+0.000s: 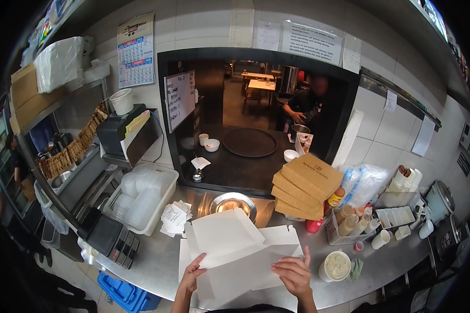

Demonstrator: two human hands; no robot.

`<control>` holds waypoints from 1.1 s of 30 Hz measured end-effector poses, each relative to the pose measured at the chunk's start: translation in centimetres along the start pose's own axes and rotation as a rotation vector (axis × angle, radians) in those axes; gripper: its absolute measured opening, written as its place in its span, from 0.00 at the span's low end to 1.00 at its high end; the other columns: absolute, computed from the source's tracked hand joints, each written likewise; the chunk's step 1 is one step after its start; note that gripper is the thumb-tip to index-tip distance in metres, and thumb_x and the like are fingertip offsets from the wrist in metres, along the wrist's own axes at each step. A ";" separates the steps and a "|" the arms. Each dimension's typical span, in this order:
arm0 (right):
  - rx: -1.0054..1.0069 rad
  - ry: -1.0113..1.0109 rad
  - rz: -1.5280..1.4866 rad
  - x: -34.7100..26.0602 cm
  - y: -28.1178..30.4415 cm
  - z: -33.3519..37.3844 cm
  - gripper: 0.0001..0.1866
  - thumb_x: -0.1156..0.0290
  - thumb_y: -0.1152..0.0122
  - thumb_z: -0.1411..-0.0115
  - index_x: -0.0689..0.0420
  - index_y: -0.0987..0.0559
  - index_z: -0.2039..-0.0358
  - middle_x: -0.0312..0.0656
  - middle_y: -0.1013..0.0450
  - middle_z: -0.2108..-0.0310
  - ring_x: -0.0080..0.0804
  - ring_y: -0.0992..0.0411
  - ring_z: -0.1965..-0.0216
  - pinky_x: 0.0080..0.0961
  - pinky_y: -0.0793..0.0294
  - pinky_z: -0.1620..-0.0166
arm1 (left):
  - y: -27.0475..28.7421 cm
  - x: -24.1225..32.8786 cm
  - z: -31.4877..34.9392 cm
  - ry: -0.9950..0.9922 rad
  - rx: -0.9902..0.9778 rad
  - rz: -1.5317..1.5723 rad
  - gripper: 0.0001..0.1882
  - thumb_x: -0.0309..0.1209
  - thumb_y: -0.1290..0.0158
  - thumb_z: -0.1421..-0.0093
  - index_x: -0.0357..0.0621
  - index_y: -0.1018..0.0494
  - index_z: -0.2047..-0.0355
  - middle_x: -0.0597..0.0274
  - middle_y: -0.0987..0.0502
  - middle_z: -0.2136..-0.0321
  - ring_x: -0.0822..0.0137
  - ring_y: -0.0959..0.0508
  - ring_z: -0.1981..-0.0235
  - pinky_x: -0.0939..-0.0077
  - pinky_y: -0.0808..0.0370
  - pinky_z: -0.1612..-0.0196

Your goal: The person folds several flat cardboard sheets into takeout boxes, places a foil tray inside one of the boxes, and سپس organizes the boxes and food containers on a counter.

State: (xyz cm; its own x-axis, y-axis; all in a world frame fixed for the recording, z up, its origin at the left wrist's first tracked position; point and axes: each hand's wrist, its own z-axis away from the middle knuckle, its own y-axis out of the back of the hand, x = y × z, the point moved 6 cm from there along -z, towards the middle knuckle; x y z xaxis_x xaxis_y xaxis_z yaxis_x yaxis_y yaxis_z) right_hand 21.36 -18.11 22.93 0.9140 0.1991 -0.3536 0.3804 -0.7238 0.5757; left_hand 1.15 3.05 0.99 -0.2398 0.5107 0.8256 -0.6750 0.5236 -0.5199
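Handling white card blank (235, 266): L hand (194, 272) pinching its L edge, R hand (293, 274) at its R, grip unclear. Prob. still unformed; brown boxes (300, 189) behind it look done.

A stainless-steel counter (386, 267) curves across the lower frame. Towards its left end I see a black drawer unit (108, 236), a white plastic basket (168, 201) of clear containers (136, 193) and a heap of paper slips (176, 217). At centre sits a round metal dish (235, 197), with white cardboard blanks (222, 235) in front; I can't tell whether they rest on the steel. Right of centre are stacked brown cardboard boxes (300, 189), then a basket (341, 239) of sauce bottles (348, 225), a white tub (335, 266) and a crumpled green cloth (356, 269). Mid-frame, a dark serving-hatch ledge (230, 171) bears a round black tray (249, 142) and white bowls (211, 145). Lower left, a blue plastic bin (126, 293) stands on the floor.
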 end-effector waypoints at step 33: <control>-0.510 -0.277 0.009 3.3 -18.3 16.5 0.16 0.72 0.38 0.53 0.53 0.25 0.61 0.41 0.28 0.57 0.39 0.31 0.55 0.38 0.36 0.50 | 0.4 -5.3 1.5 -0.596 -0.464 -2.022 0.39 0.59 0.47 0.53 0.43 0.34 0.49 0.52 0.34 0.46 0.61 0.35 0.43 0.37 0.51 0.42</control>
State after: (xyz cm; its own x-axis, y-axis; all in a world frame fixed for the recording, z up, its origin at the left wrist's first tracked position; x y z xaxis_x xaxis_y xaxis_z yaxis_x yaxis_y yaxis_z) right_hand 15.07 -15.05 -0.94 0.8726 -0.0358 -0.4872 0.4554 -0.3011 0.8378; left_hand 1.10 -0.45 -3.25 0.2011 -0.9764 0.0783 -0.0705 0.0653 0.9954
